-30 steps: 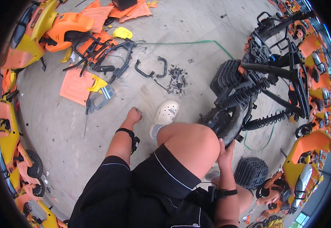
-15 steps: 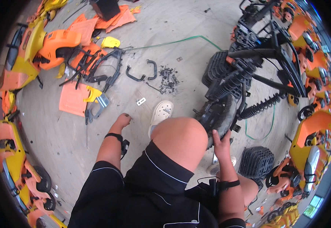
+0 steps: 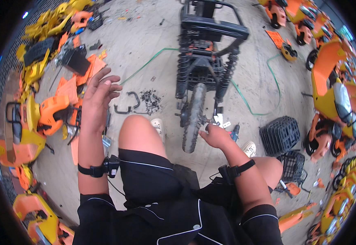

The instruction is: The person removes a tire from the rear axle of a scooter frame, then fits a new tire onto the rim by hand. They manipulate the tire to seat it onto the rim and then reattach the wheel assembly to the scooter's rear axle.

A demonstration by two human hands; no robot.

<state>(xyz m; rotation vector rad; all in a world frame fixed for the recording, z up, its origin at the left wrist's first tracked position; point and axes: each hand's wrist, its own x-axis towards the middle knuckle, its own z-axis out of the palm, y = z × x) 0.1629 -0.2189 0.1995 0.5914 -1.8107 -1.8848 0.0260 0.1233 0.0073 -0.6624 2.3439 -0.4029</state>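
Observation:
My left hand is raised in the air at left, fingers spread and curved, holding nothing. My right hand is beside the hub right of the tire, fingers curled; what they hold is hidden. The tire belongs to a stripped black vehicle frame, upright ahead of me, with coil-spring shocks on both sides. Just right of my right hand lie a blue-and-black power tool and small white pieces.
Black plastic crates lie at right. Yellow-orange scooters line both sides. Orange panels, a black box, curved handles and scattered small parts lie at left. A green strap runs across the concrete floor.
My left hand has risen and spread its fingers. The frame and wheel have swung upright and centred as my view turned. My right hand has moved up toward the hub.

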